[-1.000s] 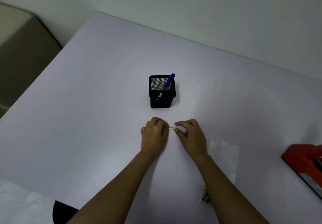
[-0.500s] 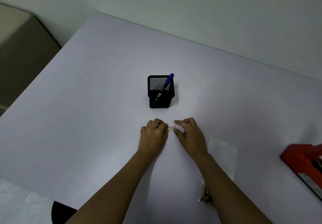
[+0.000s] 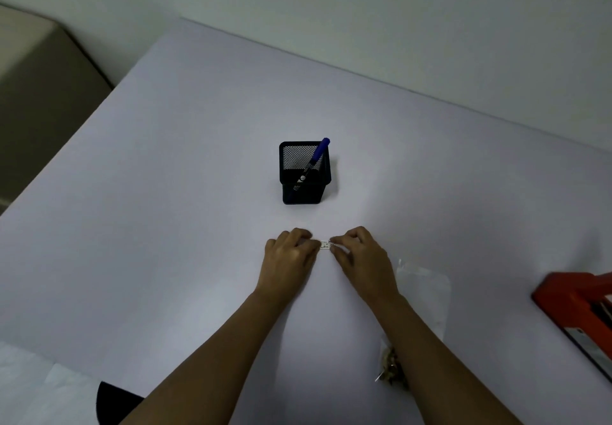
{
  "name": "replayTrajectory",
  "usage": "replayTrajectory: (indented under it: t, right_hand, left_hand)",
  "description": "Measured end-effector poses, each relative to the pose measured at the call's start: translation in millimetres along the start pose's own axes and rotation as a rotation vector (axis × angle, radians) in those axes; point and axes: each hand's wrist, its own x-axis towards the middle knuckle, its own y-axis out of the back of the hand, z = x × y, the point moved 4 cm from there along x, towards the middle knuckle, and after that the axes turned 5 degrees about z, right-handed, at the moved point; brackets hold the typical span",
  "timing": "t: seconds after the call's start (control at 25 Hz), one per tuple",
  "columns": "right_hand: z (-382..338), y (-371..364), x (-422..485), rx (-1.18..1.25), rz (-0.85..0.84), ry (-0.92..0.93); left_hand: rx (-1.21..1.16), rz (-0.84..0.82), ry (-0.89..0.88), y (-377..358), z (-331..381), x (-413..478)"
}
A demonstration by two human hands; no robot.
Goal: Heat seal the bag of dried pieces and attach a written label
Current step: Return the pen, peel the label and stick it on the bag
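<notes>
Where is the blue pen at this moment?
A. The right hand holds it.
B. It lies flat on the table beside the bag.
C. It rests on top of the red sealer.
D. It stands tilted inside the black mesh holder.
D. The blue pen leans inside the black mesh holder, while the left hand and the right hand pinch only the small label between them.

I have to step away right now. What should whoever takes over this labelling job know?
Left hand and right hand: both pinch the small written label, one at each end, low over the white table.
Clear bag of dried pieces lies flat under the right forearm; seal not discernible.
Blue pen is back in the mesh holder. Red heat sealer at right edge.
Left: stick the label on the bag.
</notes>
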Motion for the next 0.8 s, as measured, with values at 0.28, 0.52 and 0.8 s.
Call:
replayTrajectory:
  t: [0.28,0.52,0.8]
  right_hand:
    - [-4.3,2.9,1.1,-0.196,0.049,0.035]
    - [2.4,0.7,-0.4,0.055,-0.048,-0.062]
    - [1.2,1.1,1.4,0.180,-0.004,-0.159]
  left_hand:
    - [0.020,-0.064,-0.041,-1.5,2.4,-0.2]
    - [-0.004,-0.005,-0.095,1.1,-1.5,-2.9]
    - [-0.049,0.101,-0.135,-0.9,-4.6,-9.5]
